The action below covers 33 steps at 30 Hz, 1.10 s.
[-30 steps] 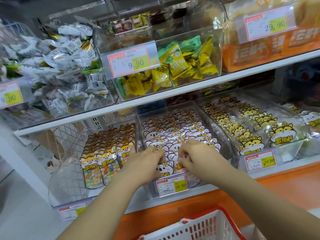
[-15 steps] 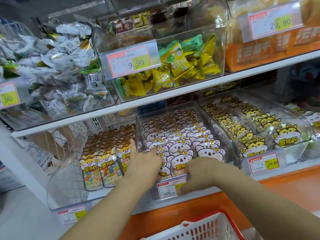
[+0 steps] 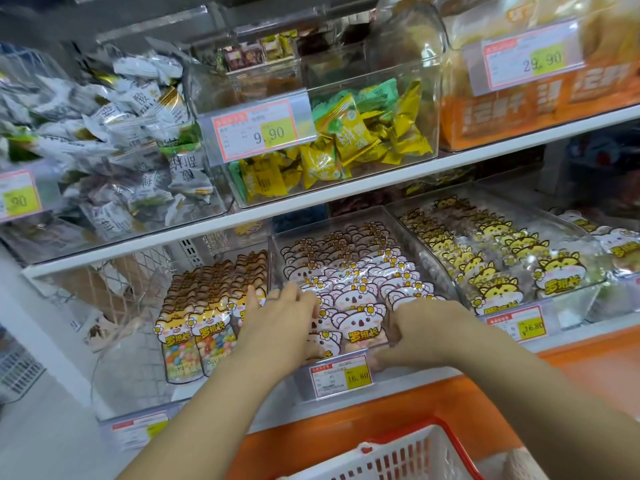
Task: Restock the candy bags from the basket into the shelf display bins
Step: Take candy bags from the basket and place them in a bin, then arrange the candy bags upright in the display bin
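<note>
price tag (image 3: pixel 341 375), front of koala bin (image 3: pixel 311 223): "16.80" on yellow patch.
front koala bag (image 3: pixel 360 327), in koala bin: "罗班长" in yellow.
second tag (image 3: pixel 518 327), right of koala bin: "16.80".
hamster bag (image 3: pixel 557 275), right of koala bin, above second tag: "罗班长".
rainbow-candy bags (image 3: pixel 180 341), left of koala bin: "罗班长".
middle tag (image 3: pixel 258 131), one shelf above koala bin: "9.90".
far-right tag (image 3: pixel 531 62), above and right of koala bin: "29.90".
cut-off tag (image 3: pixel 17 199), above and far left of koala bin: ".90" only.
smaller print on every tag too blurred to read.
</note>
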Motion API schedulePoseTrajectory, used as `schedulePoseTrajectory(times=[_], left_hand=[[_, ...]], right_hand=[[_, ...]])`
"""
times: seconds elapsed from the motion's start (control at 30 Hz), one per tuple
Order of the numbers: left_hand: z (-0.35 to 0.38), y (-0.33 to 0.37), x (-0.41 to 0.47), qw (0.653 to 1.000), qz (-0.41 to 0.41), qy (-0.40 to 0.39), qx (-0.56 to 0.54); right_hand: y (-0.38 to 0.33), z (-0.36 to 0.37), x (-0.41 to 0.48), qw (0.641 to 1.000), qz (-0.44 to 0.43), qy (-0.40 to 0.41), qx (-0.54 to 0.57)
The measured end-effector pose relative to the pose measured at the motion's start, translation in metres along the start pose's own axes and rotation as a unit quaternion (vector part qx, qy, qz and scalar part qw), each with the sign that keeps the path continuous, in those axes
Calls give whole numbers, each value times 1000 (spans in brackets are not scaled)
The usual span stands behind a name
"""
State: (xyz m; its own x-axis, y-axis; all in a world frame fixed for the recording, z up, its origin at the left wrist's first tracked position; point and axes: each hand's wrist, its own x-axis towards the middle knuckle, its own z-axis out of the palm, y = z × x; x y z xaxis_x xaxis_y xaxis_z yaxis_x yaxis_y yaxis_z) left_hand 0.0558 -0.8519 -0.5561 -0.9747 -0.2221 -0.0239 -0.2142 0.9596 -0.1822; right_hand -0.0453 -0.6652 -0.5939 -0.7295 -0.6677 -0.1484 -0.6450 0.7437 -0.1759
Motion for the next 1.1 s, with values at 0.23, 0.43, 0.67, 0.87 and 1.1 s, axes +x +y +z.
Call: schedulePoseTrajectory(times=[0.23, 0.43, 0.67, 0.87, 1.1], left_hand=[[7, 25, -15, 985, 83, 12, -149], [31, 30, -3, 968, 112, -123, -189], [39, 33, 20, 949, 91, -197, -229], [54, 34, 19, 953, 100, -151, -244], [52, 36, 17, 963, 96, -140, -211]], right_hand=[[-3, 12, 7, 998, 38, -56, -12], [6, 9, 4, 998, 45, -24, 31], [11, 8, 0, 999, 31, -1, 14], [4, 13, 0, 998, 46, 7, 28], [6, 17, -5, 998, 10, 37, -41]])
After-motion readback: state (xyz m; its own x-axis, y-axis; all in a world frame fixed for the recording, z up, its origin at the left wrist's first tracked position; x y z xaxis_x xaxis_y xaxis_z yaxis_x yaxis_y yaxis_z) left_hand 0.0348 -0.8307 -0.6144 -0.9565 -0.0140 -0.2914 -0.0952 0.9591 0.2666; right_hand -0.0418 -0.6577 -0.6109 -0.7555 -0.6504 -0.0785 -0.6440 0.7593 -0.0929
